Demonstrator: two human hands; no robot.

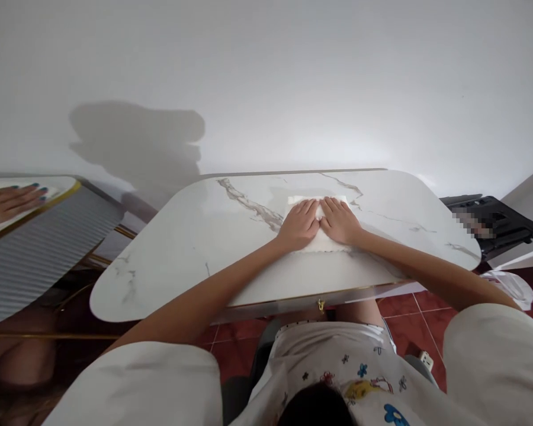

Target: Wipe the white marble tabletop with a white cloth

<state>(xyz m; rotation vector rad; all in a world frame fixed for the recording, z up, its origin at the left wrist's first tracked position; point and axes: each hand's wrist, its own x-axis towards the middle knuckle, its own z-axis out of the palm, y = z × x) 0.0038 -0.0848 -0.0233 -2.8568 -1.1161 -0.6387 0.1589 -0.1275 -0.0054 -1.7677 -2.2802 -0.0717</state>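
A white paper towel [326, 242] lies spread on the white marble-patterned tabletop [173, 254], right of its middle. On the towel's left half rests my left hand [299, 226], palm down, fingers stretched forward and close together. My right hand [340, 221] lies the same way on the right half, its fingers flat and angled inward. Both thumbs point to the middle and nearly meet there. The towel's upper edge and its lower, uneven edge show beyond the hands; whatever is under the palms is hidden.
A white wall [293, 89] stands directly behind the table. At the left, another person's hand [9, 204] rests on a second gold-edged table with a ribbed grey side [57, 242]. A black case-like object [500, 216] is at the right. A small gold knob [321, 305] marks the table's front.
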